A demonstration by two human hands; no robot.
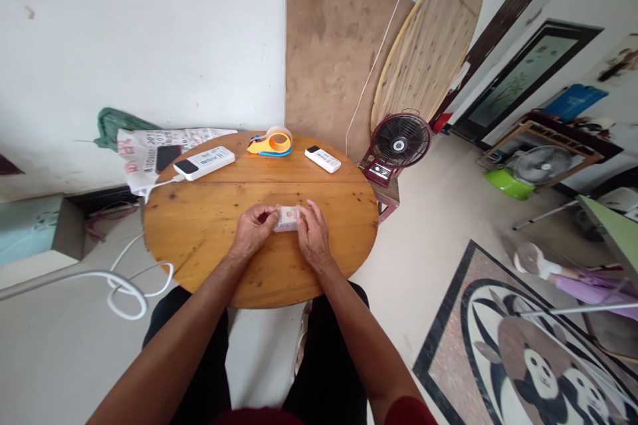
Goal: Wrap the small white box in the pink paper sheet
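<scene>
The small pale packet with a reddish mark (288,218) lay on the round wooden table (209,226), near its middle and toward your edge. Beyond it, well apart at the far rim, stood an orange and blue tape dispenser (272,143). A small white remote control (323,159) rested to its right. To its left lay a larger white power bank with a dark end (204,163), its white cable (124,279) running off the table's left edge and looping on the floor. Nothing stood between you and the packet.

Your left hand (253,231) had its fingers curled in and pinched the packet's left end. Your right hand (312,234) lay flatter, its fingers bent over the right end and pressing it against the tabletop. So the packet sat directly between your two hands, touching both.

Your fingers covered both ends of the packet, so only its middle showed. It was too small to tell what it was made of or what the mark said.
</scene>
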